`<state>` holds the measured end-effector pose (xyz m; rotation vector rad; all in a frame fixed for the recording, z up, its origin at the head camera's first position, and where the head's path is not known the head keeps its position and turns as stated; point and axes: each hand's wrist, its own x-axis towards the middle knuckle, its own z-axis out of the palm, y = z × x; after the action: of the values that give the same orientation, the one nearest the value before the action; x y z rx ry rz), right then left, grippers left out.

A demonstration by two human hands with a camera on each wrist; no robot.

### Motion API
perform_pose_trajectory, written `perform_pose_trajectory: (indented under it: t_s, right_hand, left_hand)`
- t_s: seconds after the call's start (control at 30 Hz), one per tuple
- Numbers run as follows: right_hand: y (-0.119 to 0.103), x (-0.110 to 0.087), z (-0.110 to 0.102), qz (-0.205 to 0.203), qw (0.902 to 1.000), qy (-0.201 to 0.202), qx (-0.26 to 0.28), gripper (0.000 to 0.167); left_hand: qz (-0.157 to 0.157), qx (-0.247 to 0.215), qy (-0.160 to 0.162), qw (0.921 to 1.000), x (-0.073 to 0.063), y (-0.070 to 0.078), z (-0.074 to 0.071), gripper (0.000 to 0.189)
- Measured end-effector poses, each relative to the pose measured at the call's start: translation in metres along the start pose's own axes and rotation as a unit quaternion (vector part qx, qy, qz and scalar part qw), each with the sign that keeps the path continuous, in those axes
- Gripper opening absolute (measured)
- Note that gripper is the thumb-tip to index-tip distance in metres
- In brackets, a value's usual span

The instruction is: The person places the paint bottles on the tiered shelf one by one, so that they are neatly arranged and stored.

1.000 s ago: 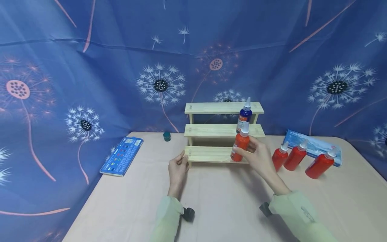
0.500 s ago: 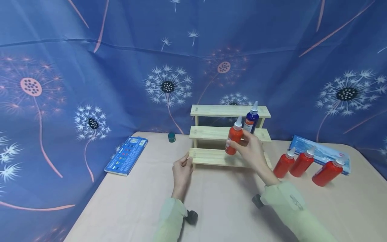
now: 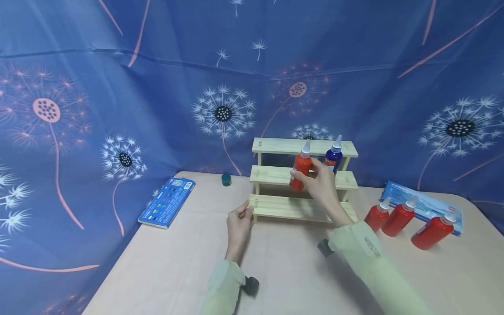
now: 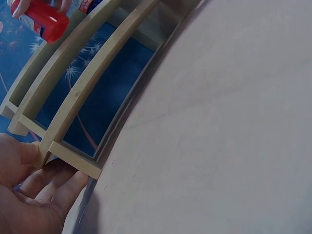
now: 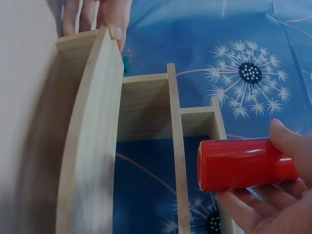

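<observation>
A three-step wooden display rack (image 3: pixel 291 206) stands on the table against the patterned cloth. My left hand (image 3: pixel 238 227) grips the left end of its lowest shelf; the left wrist view has the thumb on the board and fingers under it by the leg (image 4: pixel 75 161). My right hand (image 3: pixel 323 186) holds a red squeeze bottle (image 3: pixel 301 169) with a pointed white nozzle, upright in front of the middle shelf. In the right wrist view the bottle's base (image 5: pixel 234 165) is apart from the boards. A dark blue squeeze bottle (image 3: pixel 333 158) stands on the middle shelf's right part, partly hidden by my right hand.
Three more red bottles (image 3: pixel 399 219) stand on the table right of the rack, the rightmost leaning in view. Behind them lies a light blue box (image 3: pixel 423 203). A blue flat box (image 3: pixel 167 203) lies at the left edge. A small green pot (image 3: pixel 226 179) sits left of the rack.
My right hand has lifted the red bottle from over the lowest shelf up and leftward, to middle-shelf height. The left hand keeps its grip on the rack. The head view has shifted slightly.
</observation>
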<state>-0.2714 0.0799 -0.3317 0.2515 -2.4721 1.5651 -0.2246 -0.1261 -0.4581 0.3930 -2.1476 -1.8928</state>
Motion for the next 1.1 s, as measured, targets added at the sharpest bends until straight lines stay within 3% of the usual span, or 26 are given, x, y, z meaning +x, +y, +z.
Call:
perform_pose_trajectory:
  t_s: [0.6,1.1]
  right_hand:
    - [0.007,0.035,0.015,0.009,0.9998,0.002,-0.017,0.052]
    - [0.009,0.038,0.02,0.015,0.9997,-0.013,-0.015,0.052]
  left_hand:
    - [-0.005,-0.005,0.0,1.0,0.003,0.0,0.001,0.034]
    - [-0.008,-0.01,0.002,0.9999,0.001,-0.001,0.003,0.033]
